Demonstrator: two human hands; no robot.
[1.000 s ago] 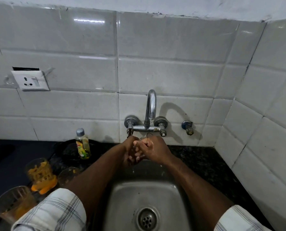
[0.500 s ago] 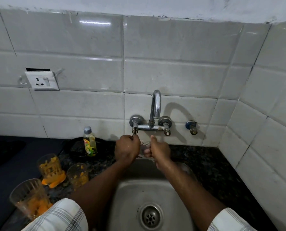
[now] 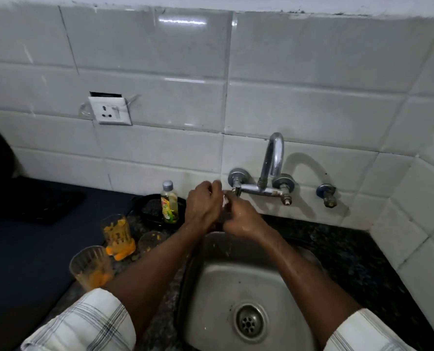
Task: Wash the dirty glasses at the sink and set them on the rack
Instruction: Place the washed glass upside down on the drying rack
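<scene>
Left hand (image 3: 203, 204): raised above the back rim of the sink (image 3: 211, 287), back of the hand to the camera, fingers curled inward towards the right hand. Right hand (image 3: 241, 220): just beside and slightly below it, wet, knuckles up, fingers folded towards the left. Both forearms reach forward from rolled checked sleeves (image 3: 84, 323).

Between the hands: a small pale, glinting patch, mostly covered by fingers. Whether it is a glass cannot be made out, nor what either grip encloses.

Tap (image 3: 270, 171): on the tiled wall, its left valve just behind the hands.

Dirty glasses, left of the sink on the dark tabletop (image 3: 28, 249): near glass (image 3: 90, 268), orange residue inside; tall glass (image 3: 117, 233), heavily smeared orange; low glass (image 3: 151, 243), partly hidden by the left forearm.

Bottle (image 3: 169, 202): yellow liquid, standing behind them.
</scene>
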